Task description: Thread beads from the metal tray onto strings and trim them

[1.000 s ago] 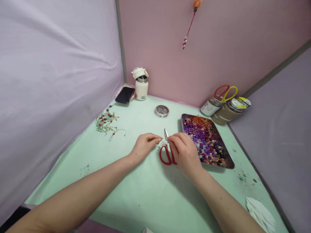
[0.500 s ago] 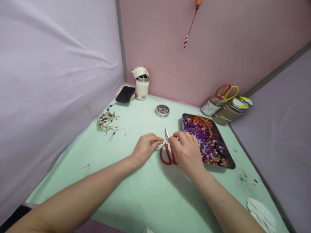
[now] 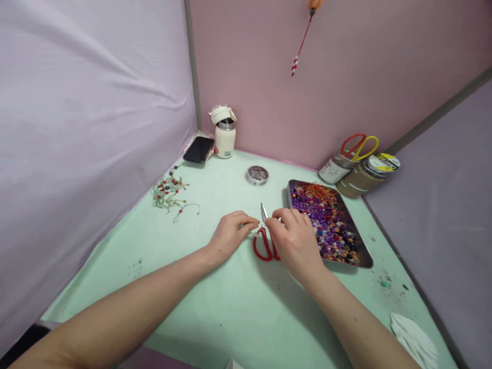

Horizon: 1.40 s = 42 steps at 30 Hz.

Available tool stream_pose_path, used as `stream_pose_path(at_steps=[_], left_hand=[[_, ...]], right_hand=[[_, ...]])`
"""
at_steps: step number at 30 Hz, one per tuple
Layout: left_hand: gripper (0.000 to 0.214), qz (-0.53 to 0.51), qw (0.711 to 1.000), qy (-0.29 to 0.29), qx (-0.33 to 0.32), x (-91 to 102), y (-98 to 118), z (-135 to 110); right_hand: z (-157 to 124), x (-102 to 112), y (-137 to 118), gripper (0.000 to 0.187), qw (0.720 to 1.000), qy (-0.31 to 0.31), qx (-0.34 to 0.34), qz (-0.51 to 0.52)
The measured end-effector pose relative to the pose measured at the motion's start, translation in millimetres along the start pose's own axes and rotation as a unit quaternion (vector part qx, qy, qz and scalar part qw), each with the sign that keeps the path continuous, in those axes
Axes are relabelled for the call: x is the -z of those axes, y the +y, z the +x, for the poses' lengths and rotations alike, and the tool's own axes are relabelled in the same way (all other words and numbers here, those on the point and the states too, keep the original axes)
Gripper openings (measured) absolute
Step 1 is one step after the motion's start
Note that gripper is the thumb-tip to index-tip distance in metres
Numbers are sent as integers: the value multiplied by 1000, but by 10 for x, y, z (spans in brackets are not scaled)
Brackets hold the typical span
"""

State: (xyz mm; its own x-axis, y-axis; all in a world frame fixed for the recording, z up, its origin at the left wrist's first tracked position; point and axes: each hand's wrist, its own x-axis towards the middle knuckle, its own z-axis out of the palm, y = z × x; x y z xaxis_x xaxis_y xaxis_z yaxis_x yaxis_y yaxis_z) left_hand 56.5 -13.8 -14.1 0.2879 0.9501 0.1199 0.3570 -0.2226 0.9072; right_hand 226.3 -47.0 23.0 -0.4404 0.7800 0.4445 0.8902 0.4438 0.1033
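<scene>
My left hand (image 3: 229, 234) rests on the green table with its fingertips pinched on something small and pale that I cannot make out. My right hand (image 3: 294, 240) sits close beside it, fingers curled and pinched towards the same spot. Between and under the hands lie red-handled scissors (image 3: 263, 241), blades pointing away from me; the right hand covers part of the handles. A metal tray (image 3: 366, 259) full of purple and mixed beads stands just right of the right hand.
Beaded strings (image 3: 168, 193) lie at the left by the cloth wall. A phone (image 3: 198, 149), a white flask (image 3: 225, 134) and a round thread spool (image 3: 257, 175) sit at the back. Two jars with scissors (image 3: 359, 165) stand at the back right. White paper (image 3: 413, 335) lies near right.
Both hands have stayed nearly in place; the fingertips shifted slightly closer together over the scissors. Nothing else moved.
</scene>
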Motion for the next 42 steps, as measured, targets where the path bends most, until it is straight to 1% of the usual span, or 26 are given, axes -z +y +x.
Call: stream_pose_path(at_steps=[6,13,28,34,42], left_hand=[[19,4,1000,-7,-4,-4,-13,-8],[19,3,1000,-4,-10,-4,1,-5],[18,34,999,-13,-27,-9,25,-10],[20,34,999,-16,-37,-18,-21,-5],[19,32,999,-15,-40,-16,-16,-6]], right_hand=[[9,-2,-5,12,1000,4,-1,-5],[4,-5,-7,12,1000,-11,-3,-8],[5,-9,4,8,1000,-22,-2,-8],[11,-3,6,9,1000,-18,-3,1],[17,21,48,9,1000,0,-13,7]])
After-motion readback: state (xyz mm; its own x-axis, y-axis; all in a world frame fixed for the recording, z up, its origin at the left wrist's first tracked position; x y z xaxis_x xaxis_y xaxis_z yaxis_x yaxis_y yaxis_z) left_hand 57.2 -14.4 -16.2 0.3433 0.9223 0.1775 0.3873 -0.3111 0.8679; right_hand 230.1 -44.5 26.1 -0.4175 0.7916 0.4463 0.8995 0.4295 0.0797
